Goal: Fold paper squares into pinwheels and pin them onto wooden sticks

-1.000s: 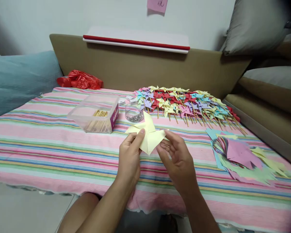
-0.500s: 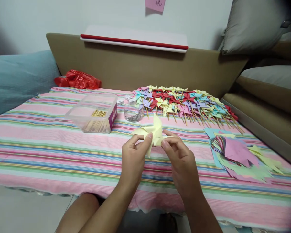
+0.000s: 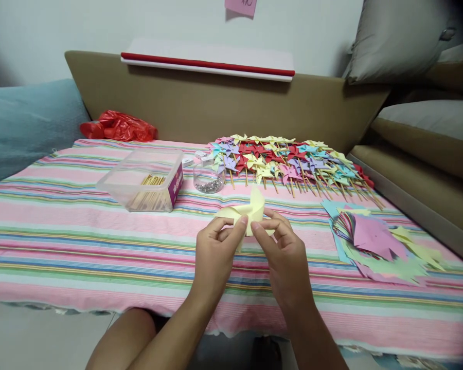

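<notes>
Between my hands, above the striped cloth, is a pale yellow paper pinwheel (image 3: 256, 203) with its blades folded inward. My left hand (image 3: 218, 249) pinches it near the centre, thumb on the front face. On the other side my right hand (image 3: 284, 252) is closed on its right blade, with the thumb close to the left thumb. The lower part of the paper is partly hidden by my fingers. Beyond it stand a round clear jar (image 3: 209, 179) of small silvery pins and a clear plastic box (image 3: 139, 172) holding thin wooden sticks.
Many finished pinwheels on sticks (image 3: 293, 162) lie in a pile at the back right. Loose coloured paper pieces (image 3: 378, 239) are stacked at the right. A red plastic bag (image 3: 119, 126) lies at the back left. The striped cloth (image 3: 81, 246) covers the surface.
My right thumb has moved left towards the pinwheel's centre, nearer my left thumb. The pinwheel has turned slightly in my hands. The whole view has shifted a little.
</notes>
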Motion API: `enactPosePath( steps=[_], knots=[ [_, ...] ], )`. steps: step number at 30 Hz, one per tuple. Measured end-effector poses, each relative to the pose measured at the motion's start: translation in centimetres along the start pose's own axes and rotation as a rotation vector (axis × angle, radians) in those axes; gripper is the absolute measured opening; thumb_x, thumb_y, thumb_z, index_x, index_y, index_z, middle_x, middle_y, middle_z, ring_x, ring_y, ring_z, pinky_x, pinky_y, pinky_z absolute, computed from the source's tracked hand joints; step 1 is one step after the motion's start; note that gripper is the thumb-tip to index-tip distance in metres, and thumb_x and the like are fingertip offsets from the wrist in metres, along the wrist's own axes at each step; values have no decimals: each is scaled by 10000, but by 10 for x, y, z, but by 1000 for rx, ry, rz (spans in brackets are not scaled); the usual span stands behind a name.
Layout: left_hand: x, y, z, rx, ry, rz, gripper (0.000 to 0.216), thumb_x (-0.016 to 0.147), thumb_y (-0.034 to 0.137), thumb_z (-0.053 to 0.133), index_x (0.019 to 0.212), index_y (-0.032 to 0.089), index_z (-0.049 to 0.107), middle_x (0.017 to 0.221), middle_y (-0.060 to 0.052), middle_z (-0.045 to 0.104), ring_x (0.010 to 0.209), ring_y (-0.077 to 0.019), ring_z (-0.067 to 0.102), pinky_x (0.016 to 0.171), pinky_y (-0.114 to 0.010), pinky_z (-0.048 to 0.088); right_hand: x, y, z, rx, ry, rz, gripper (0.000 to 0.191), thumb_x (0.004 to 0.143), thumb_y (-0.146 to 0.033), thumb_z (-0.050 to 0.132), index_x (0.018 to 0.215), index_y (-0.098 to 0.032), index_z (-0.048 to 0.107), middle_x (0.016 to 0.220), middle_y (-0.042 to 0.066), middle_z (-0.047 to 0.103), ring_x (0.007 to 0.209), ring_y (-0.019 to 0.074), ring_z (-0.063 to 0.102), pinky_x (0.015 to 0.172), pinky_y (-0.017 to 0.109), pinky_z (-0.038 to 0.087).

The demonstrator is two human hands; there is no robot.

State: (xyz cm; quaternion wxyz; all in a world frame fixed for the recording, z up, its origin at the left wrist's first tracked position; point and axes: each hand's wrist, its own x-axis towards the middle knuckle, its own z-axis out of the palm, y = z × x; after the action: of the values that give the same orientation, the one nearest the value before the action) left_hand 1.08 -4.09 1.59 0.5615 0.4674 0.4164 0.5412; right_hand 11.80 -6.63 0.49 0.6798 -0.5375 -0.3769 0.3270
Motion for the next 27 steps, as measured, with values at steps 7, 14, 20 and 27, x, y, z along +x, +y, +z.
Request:
enactPosePath(
  steps=[7,14,20,27],
  knots=[
    [0,1,1,9,6,1,298,793,429,777,718,159,675,651,-1,605,620,-121,520,583,-230,411,-1,2,3,-6,23,-32,164,780,-356,769,741,-213,699,1290,98,619,1293,279,532,903,360,491],
    [-1,0,2,14,9,-3,295,788,431,780,728,156,691,667,-7,612,636,-132,536,592,-239,417,-2,6,6,6,60,-36,172,784,-349,767,735,-216,670,1292,87,614,1258,266,563,860,342,505],
    [0,1,1,14,-24,-8,306,789,439,775,724,154,684,676,-9,608,644,-134,524,603,-243,416,-3,7,9,38,75,-30,201,786,-340,761,718,-208,625,1271,88,625,1239,261,579,867,337,509],
    [1,8,-2,126,-30,105,337,820,406,753,627,168,613,618,29,475,564,-95,385,526,-231,312,-2,3,10,52,151,-5,547,717,-336,807,1194,-245,554,1278,91,594,1118,235,612,822,335,516]
  ],
)
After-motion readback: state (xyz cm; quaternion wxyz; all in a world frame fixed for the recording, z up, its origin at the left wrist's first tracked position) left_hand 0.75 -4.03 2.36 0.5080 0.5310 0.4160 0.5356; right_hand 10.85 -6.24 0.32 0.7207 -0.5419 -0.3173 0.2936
